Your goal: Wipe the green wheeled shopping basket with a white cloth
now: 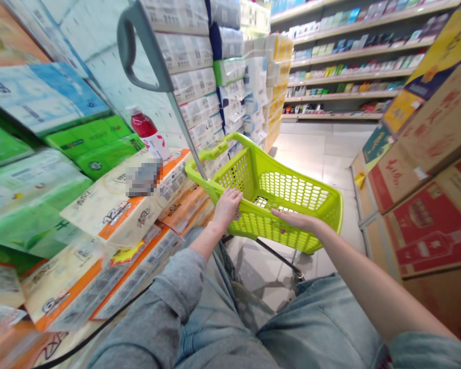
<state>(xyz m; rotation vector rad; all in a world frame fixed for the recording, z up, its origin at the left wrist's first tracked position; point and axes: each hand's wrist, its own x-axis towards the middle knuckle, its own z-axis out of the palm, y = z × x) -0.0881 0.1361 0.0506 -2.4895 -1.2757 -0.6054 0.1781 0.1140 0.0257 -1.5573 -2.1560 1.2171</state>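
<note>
A lime-green rolling shopping basket (299, 187) stands in front of my knees, with nothing visible inside it. My left hand (228, 205) is closed over its near rim, close to the handle end. A small pale patch, too small to make out, shows by the fingers. Further along the same rim lies my right hand (294, 219), fingers stretched out flat and apparently touching the edge. The basket's grey pull handle (163, 72) is extended and leans up to the left.
Packs of tissue paper (123, 215) are stacked at my left, bearing a bottle of red drink (148, 133) and a pixelated dark object (144, 177). Cardboard cartons (426, 220) line the right side. Stocked shelves (353, 51) stand beyond the tiled floor (315, 146). A black cable (100, 328) runs at lower left.
</note>
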